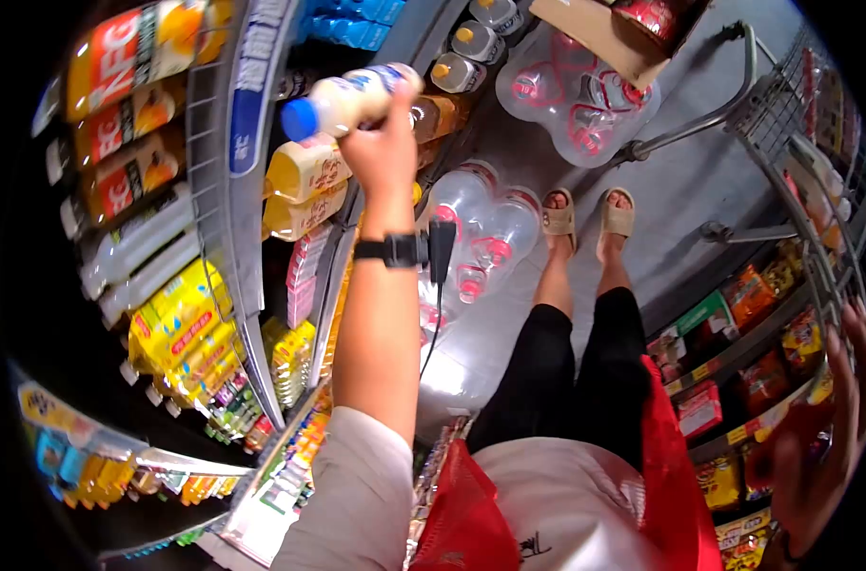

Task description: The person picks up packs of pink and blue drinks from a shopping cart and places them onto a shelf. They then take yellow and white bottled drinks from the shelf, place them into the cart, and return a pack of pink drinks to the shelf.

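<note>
A milky-coloured drink bottle [349, 101] with a blue cap and a blue-and-white label is gripped in my left hand [380, 152]. It lies nearly sideways in front of the shelf, its cap pointing left, and my fingers are mostly hidden behind it. Just beyond are bottles of yellow drink [305, 176] on a shelf. At the far right edge, my right hand [837, 419] has its fingers stretched out and apart, slightly blurred, beside the rim of a wire cart [802, 205]. Nothing shows in that hand.
Large shrink-wrapped water bottles [476, 228] stand on the floor left of my feet. A second pack [585, 100] lies farther ahead, under a cardboard box [612, 40]. Orange juice bottles [133, 57] fill the left shelf. Packaged snacks [749, 295] line the right shelves.
</note>
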